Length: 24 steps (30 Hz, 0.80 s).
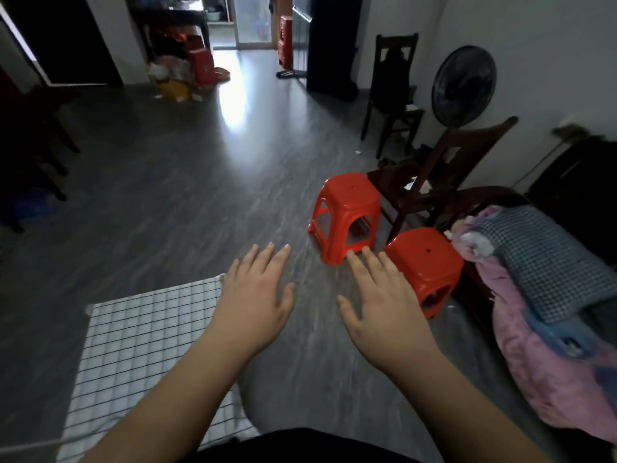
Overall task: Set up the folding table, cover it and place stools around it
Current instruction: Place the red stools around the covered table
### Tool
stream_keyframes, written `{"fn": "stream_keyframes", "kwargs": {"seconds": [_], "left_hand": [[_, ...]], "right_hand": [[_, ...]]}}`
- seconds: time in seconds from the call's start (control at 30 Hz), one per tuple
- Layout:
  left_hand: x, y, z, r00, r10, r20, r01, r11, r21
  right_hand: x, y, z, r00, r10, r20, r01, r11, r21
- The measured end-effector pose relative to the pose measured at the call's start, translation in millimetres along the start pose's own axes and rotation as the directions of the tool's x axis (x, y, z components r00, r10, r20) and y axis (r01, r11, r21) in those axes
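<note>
Two red plastic stools stand on the grey floor to the right. The farther stool (pixel 347 212) is upright beside a dark wooden chair. The nearer stool (pixel 425 265) stands against the bedding. My left hand (pixel 257 295) hovers palm down with fingers spread, holding nothing, over the right edge of a white cloth with a black grid (pixel 140 355) that covers the table at lower left. My right hand (pixel 380 299) is also palm down and spread, empty, just left of the nearer stool. A stack of red stools (pixel 285 41) stands far back by the doorway.
A dark wooden chair (pixel 444 175) leans behind the stools; another chair (pixel 392 95) and a standing fan (pixel 462 85) line the right wall. Pink and checked bedding (pixel 541 295) lies at the right. Bags and boxes (pixel 182 75) clutter the far left. Open floor stretches ahead.
</note>
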State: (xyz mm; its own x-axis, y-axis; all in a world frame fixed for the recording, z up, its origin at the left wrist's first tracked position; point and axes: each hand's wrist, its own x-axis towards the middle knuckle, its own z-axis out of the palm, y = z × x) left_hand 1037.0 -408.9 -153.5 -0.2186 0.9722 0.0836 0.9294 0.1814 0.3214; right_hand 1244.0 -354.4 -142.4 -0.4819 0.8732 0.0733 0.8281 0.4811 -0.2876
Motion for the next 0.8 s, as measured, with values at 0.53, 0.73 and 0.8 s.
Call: {"fn": "stream_keyframes", "kwargs": {"seconds": [0.53,0.73,0.8], "left_hand": [[189,-25,19,0.97,-0.237,-0.043,0.238,0.971,0.019],[293,-97,15,0.95,-0.306,-0.055,0.308,0.951,0.036],[334,-129,6,0.935,-0.349,-0.06,0.351,0.936,0.028]], "right_hand": [[227,54,-4,0.971,-0.222,0.083,0.226,0.973,-0.04],[372,20,23,0.954,-0.277,0.113,0.282,0.959,-0.032],[424,7,29,0.953,-0.268,0.141,0.274,0.961,-0.025]]}}
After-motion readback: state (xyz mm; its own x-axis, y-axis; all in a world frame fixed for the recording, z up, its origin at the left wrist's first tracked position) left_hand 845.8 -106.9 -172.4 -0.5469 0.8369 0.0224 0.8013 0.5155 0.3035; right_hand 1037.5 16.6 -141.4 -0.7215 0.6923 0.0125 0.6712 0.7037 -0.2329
